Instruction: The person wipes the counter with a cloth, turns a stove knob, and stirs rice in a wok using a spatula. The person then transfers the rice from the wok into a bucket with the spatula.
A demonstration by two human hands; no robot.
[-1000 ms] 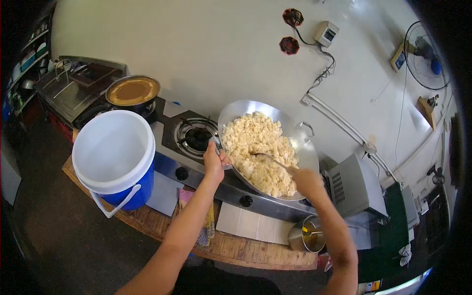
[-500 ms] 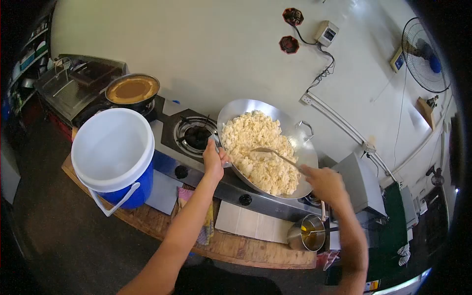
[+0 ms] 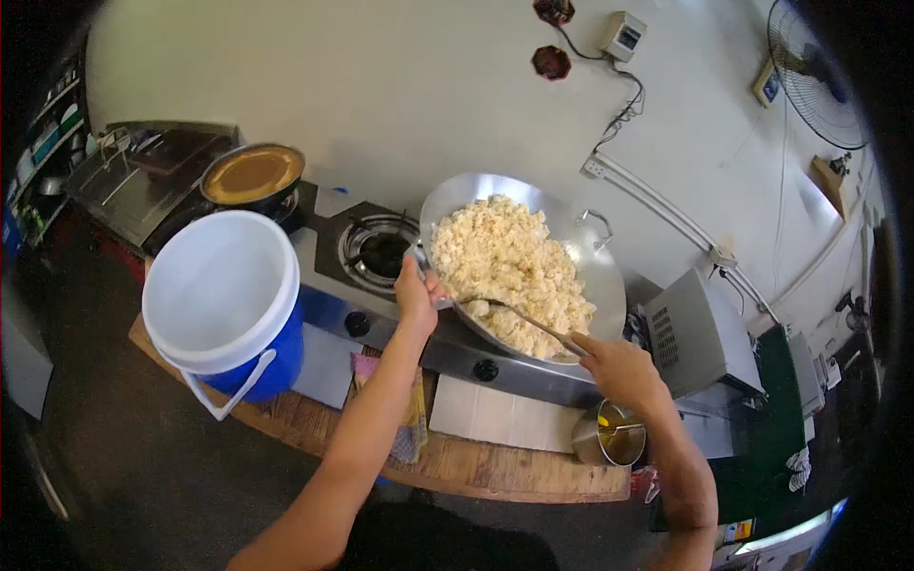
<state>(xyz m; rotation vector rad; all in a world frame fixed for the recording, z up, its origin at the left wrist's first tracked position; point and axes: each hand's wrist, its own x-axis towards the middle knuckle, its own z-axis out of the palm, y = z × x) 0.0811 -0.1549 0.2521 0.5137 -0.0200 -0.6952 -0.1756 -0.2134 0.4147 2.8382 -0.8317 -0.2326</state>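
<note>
A wide metal wok (image 3: 602, 276), tilted toward me, holds a heap of pale, crumbly food (image 3: 509, 257). My left hand (image 3: 417, 293) is closed on the wok's near left handle. In my right hand (image 3: 619, 369) is the handle of a long spatula (image 3: 533, 322), whose head lies at the lower left edge of the food, partly under it. Left of the wok is a bare gas burner (image 3: 381, 255) on the steel stove (image 3: 447, 354).
A blue bucket with a white rim (image 3: 221, 290) stands at the left, before a pan of brown liquid (image 3: 252, 174). A metal pot (image 3: 609, 436), a cloth (image 3: 411, 428) and cardboard (image 3: 500, 416) lie along the wooden edge. A grey metal box (image 3: 700, 333) stands right.
The spatula head has moved from the middle of the food down to its lower left edge. My right hand has shifted slightly down and left. The camera view has tilted a little.
</note>
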